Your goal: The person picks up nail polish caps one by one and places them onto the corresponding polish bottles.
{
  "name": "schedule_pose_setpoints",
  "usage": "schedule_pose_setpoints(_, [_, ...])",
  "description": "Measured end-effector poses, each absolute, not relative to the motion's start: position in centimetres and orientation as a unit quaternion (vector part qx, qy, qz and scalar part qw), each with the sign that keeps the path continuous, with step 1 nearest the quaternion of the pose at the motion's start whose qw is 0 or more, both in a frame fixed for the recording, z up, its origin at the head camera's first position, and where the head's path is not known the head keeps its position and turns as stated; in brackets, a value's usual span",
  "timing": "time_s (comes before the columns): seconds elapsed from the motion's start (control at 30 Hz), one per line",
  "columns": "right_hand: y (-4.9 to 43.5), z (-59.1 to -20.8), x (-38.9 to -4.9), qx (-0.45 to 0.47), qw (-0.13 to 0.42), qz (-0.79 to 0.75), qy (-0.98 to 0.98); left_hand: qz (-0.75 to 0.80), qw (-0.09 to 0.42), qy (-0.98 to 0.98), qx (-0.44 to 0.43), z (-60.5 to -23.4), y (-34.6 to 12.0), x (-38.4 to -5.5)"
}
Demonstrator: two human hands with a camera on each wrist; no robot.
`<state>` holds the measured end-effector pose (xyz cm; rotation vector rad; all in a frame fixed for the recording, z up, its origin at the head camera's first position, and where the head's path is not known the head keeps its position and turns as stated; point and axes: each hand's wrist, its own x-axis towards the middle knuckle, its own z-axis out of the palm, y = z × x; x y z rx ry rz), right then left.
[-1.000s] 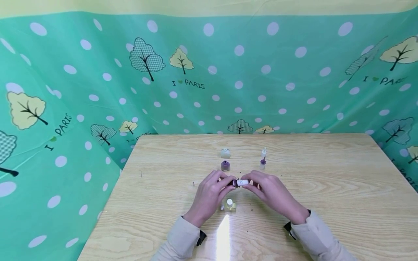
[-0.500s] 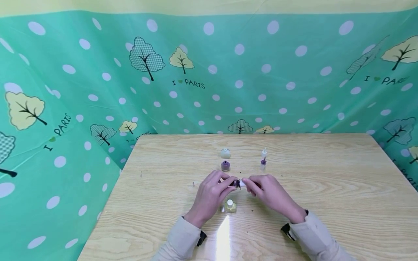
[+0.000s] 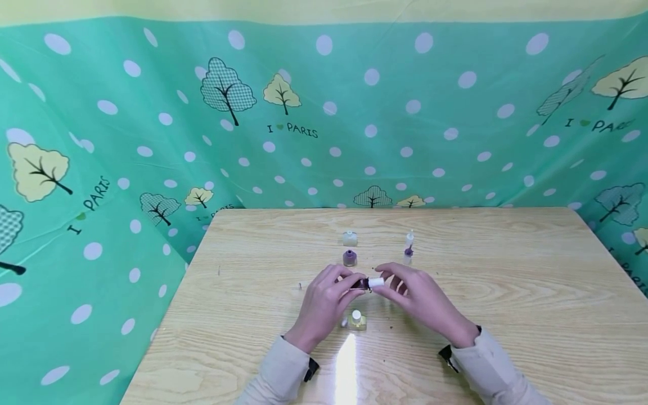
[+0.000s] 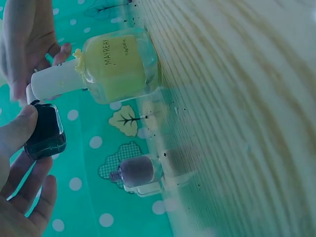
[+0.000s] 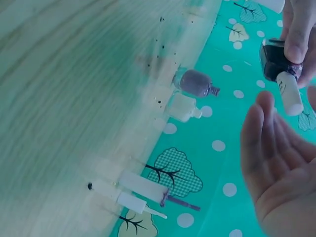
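Right hand has spread round white cap, far table edge beyond.

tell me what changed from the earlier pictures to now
The right hand, curled over the white cap half a second ago, has opened out and seems to have released it; more of the cap shows. The left hand grips the dark bottle as before, and the yellow bottle and purple bottle stand where they were.
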<state>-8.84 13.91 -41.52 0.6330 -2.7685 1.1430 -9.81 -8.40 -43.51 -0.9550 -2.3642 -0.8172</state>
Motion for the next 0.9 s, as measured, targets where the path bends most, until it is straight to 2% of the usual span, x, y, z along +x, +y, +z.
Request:
schedule_pose_setpoints(0.2, [13.91, -41.37, -8.68, 0.285, 0.095, 0.349, -0.888, -0.312, 0.222, -0.859, -0.34, -43.39, -8.49, -9.68])
schedule_pose_setpoints(0.43, [13.8, -41.51, -8.77, 0.3, 0.134, 0.304, -0.894, -0.31, 0.222, -0.86, -0.34, -43.19, -8.51, -9.57])
schedule_pose_setpoints(0.57, [13.73, -41.76, -8.87, 0.293, 0.144, 0.283, -0.902, -0.305, 0.24, -0.852, -0.351, -43.19, -8.4, -9.69])
schedule_pose_setpoints(0.67, [13.64, -41.86, -8.92, 0.269, 0.127, 0.28, -0.913, -0.303, 0.254, -0.844, -0.363, -43.23, -8.28, -9.82])
schedule_pose_setpoints(0.9, [13.46, -41.89, -9.0, 0.219, 0.038, 0.294, -0.93, -0.293, 0.249, -0.844, -0.374, -43.42, -8.27, -9.78])
